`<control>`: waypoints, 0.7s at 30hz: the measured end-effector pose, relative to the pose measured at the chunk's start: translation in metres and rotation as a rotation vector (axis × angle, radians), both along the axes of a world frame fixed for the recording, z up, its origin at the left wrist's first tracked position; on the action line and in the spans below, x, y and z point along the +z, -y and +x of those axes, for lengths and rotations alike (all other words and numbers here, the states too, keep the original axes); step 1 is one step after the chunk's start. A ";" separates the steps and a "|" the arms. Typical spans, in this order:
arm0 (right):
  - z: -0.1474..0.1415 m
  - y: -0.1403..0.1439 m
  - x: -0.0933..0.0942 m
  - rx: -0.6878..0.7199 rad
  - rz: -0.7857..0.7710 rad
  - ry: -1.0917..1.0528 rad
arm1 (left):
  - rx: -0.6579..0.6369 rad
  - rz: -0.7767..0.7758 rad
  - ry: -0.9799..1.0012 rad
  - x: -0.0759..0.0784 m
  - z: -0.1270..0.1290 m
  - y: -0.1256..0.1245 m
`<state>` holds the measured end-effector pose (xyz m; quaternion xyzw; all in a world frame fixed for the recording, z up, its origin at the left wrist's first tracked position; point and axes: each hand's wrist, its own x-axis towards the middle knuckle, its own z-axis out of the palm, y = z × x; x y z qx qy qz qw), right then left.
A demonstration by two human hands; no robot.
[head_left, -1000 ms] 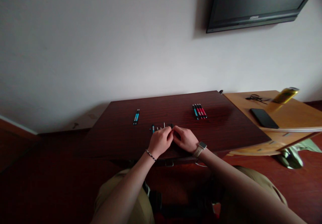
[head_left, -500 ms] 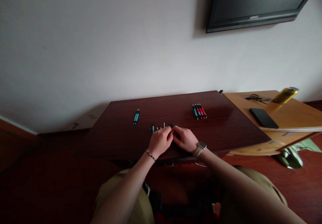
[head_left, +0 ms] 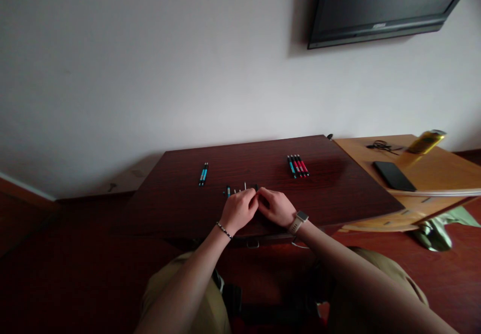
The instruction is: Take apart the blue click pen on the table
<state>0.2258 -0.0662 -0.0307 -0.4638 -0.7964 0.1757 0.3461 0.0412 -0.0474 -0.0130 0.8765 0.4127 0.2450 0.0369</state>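
Nothing has moved: both hands (head_left: 259,208) stay pinched together on small pen parts (head_left: 240,190); no legible writing.

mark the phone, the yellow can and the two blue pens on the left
phone (head_left: 395,176), head view, middle of its dark face.
yellow can (head_left: 426,142), head view, middle of its side.
two blue pens (head_left: 203,174), head view, mid-barrel.

Small pen parts (head_left: 240,190) scattered on the dark table, just beyond the fingers (head_left: 257,200).
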 end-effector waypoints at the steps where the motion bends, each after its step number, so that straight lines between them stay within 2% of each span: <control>1: 0.000 0.000 0.000 0.001 -0.001 0.000 | -0.004 0.000 -0.001 0.001 0.000 -0.001; 18: 0.008 -0.005 0.005 0.077 -0.066 0.019 | -0.023 0.009 -0.032 0.001 -0.006 -0.001; 21: 0.009 -0.007 0.005 0.079 -0.022 0.014 | -0.022 0.012 -0.039 0.001 -0.006 -0.001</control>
